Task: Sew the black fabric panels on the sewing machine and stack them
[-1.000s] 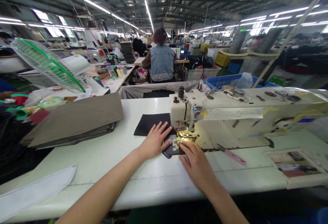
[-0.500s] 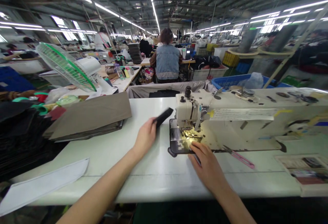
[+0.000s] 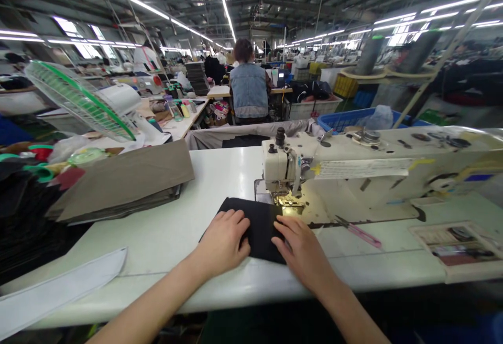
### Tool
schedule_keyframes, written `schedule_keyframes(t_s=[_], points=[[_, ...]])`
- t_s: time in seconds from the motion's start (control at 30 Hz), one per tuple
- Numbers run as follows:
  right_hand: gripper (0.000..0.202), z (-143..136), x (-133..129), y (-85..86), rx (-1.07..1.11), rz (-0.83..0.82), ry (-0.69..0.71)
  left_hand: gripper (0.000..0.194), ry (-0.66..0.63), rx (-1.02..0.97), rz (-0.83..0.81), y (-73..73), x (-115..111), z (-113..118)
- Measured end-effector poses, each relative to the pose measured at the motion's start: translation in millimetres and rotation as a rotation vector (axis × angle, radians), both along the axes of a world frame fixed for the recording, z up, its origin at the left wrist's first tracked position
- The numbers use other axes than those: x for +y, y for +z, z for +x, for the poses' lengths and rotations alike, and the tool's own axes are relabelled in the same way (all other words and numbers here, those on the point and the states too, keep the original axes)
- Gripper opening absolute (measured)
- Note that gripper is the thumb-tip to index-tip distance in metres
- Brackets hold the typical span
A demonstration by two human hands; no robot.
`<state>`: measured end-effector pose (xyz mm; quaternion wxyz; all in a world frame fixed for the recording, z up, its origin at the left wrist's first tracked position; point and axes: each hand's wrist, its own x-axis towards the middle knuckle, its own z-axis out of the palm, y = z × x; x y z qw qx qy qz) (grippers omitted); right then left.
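Note:
A black fabric piece (image 3: 261, 230) lies flat on the white sewing table, its upper right part beside the lit needle area of the sewing machine (image 3: 277, 168). My left hand (image 3: 226, 239) is over its left half, fingers curled onto the cloth and thumb against it. At the right edge, my right hand (image 3: 302, 249) rests its fingertips on the fabric, thumb and forefinger apart. The palms hide parts of the cloth's edges. Pink-handled thread snips (image 3: 363, 234) lie to the right of my right hand, near the machine bed.
A stack of grey-brown fabric panels (image 3: 129, 176) is at the left, with a fan (image 3: 86, 103) behind it. A white strip (image 3: 70, 286) lies at the front left. A tray of small parts (image 3: 459, 247) sits at the right. A person (image 3: 247, 87) sits ahead.
The black fabric piece, held up in my left hand before, now lies spread on the table. My left hand came down and nearer; my right hand moved from the needle plate to the fabric's edge.

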<state>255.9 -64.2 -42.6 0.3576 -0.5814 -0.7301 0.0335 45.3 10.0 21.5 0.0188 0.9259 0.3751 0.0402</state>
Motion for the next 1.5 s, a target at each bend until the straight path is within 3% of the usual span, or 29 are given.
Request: schedule_keyframes(t_s=[0.07,0.2,0.33,0.43,0.53,0.67,0.87,1.1,1.5], points=[[0.024,3,-1,0.9,-0.022,-0.013,0.025,0.016,-0.053,-0.020,-0.027,-0.1,1,7],[0.023,6,-1,10.0,-0.055,0.016,0.002,0.051,-0.160,-0.094,-0.039,-24.1,11,14],[0.040,-24,6,21.3,-0.082,0.055,0.067,0.060,-0.133,-0.180,-0.035,-49.7,13,10],[0.048,-48,11,16.0,-0.122,-0.051,0.111,0.058,-0.109,-0.208,-0.005,-56.7,13,1],[0.047,-47,9,1.7,-0.155,-0.120,0.023,0.055,-0.044,-0.151,0.001,-53.1,12,-6],[0.044,-16,1,-10.4,-0.139,-0.091,-0.016,0.051,-0.033,-0.106,-0.054,-40.2,8,-1],[0.039,1,3,-4.2,-0.087,-0.042,0.000,0.051,-0.187,-0.131,-0.152,-31.4,9,22],[0.037,-1,9,-3.5,-0.095,-0.028,-0.039,0.051,-0.225,-0.120,-0.156,-33.0,22,24],[0.036,0,9,-1.8,-0.128,-0.040,-0.052,0.052,-0.240,-0.115,-0.138,-34.8,25,23]])
